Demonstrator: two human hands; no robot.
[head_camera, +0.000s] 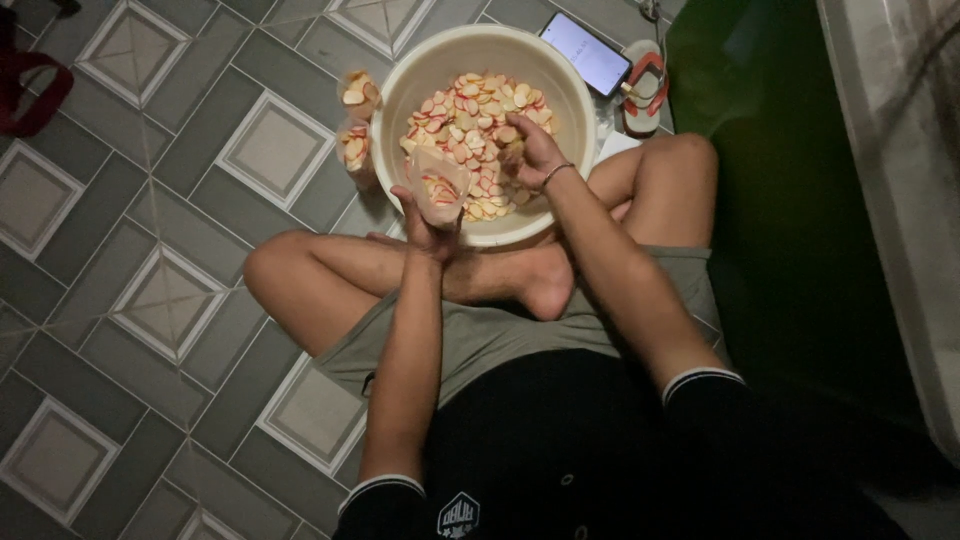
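1. The left hand (428, 228) grips a small clear plastic bag (441, 190) from below, holding it upright over the near rim of the basin (420, 75); a few crackers already lie inside it.
2. The right hand (530, 150) reaches into the cream-coloured basin, fingers curled down on the heap of pink-edged crackers (470, 110), just right of the bag.
3. Two filled bags (356, 125) lean against the basin's left outer wall on the tiled floor (150, 200).
4. A lit phone (586, 52) and a red-strapped sandal (642, 92) lie beyond the basin.
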